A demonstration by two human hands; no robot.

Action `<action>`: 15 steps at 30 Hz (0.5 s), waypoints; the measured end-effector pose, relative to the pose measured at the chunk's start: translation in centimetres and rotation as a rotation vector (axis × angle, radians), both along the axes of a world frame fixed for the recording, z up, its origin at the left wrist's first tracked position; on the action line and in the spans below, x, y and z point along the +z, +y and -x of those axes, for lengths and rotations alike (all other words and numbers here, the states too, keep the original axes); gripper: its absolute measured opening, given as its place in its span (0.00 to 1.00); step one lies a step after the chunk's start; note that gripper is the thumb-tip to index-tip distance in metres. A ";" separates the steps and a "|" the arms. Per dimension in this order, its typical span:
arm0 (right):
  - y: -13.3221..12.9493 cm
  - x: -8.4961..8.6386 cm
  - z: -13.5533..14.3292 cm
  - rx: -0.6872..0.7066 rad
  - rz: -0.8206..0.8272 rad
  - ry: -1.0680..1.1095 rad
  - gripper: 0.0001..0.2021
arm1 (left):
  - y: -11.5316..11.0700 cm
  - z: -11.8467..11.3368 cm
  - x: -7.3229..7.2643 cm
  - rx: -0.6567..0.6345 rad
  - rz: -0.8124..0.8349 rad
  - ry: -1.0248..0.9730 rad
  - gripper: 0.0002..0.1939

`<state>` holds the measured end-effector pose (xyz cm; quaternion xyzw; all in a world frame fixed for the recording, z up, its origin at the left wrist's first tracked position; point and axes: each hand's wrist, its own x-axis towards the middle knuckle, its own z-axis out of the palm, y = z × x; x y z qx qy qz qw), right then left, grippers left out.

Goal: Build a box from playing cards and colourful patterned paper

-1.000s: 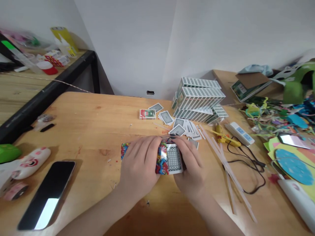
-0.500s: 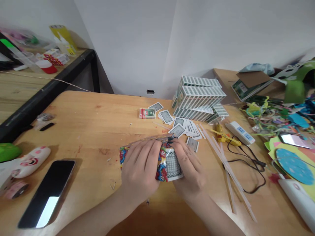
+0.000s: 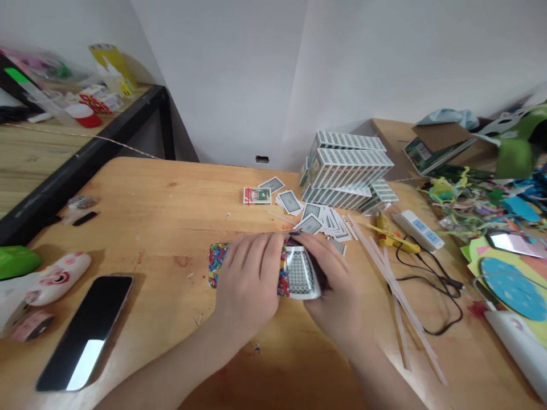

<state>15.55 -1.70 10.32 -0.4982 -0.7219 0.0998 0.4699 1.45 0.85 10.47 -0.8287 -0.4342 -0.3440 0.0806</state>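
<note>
My left hand [image 3: 252, 279] grips a flat piece with a bright multicoloured print [image 3: 218, 259], fingers laid over its top; its kind is unclear. Sticking out from its right side is a playing card [image 3: 299, 273] with a grey patterned back; whether more cards lie beneath is hidden. My right hand [image 3: 335, 279] is closed around the card's right end, and the card's lower right part bends. Both hands are just above the table, fingertips close together. Beyond them lie loose playing cards [image 3: 331, 222] and a red-and-green card box [image 3: 257, 196].
Striped card boxes [image 3: 350, 165] are stacked at the back. To the right lie glue sticks [image 3: 395, 285], a yellow glue gun [image 3: 395, 238], a power strip [image 3: 417, 229] and craft scraps [image 3: 482, 199]. A phone [image 3: 85, 330] rests at left, near a white toy-like object [image 3: 62, 279].
The card's right end has become bent in my right hand, which has turned slightly. The printed piece looks flatter and more of its left end shows.
</note>
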 end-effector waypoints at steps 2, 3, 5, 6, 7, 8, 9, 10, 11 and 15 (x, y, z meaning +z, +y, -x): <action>0.4 0.9 -1.5 0.148 0.117 0.000 0.24 | 0.4 0.5 0.4 -0.056 0.062 -0.045 0.17; 0.5 1.2 -2.2 0.218 0.171 0.005 0.25 | 0.6 0.8 0.6 -0.091 0.082 -0.077 0.18; 0.7 1.7 -3.5 0.333 0.259 0.071 0.28 | 0.8 1.2 1.0 -0.147 0.107 -0.130 0.19; 0.7 1.9 -3.9 0.383 0.295 0.108 0.29 | 0.9 1.3 1.1 -0.164 0.117 -0.146 0.19; 0.8 2.0 -4.3 0.429 0.328 0.143 0.30 | 0.9 1.4 1.3 -0.172 0.128 -0.154 0.19; 0.8 2.2 -4.6 0.468 0.356 0.173 0.30 | 0.9 1.4 1.4 -0.177 0.143 -0.153 0.20; 0.9 2.3 -4.7 0.496 0.381 0.197 0.30 | 0.8 1.5 1.5 -0.180 0.160 -0.148 0.20; 0.9 2.3 -4.8 0.515 0.402 0.215 0.30 | 0.8 1.5 1.6 -0.184 0.179 -0.141 0.21; 1.0 2.4 -4.8 0.521 0.416 0.229 0.29 | 0.8 1.5 1.6 -0.184 0.194 -0.132 0.22; 1.2 2.6 -4.6 0.489 0.421 0.289 0.27 | 0.9 1.7 1.1 -0.223 0.190 -0.163 0.27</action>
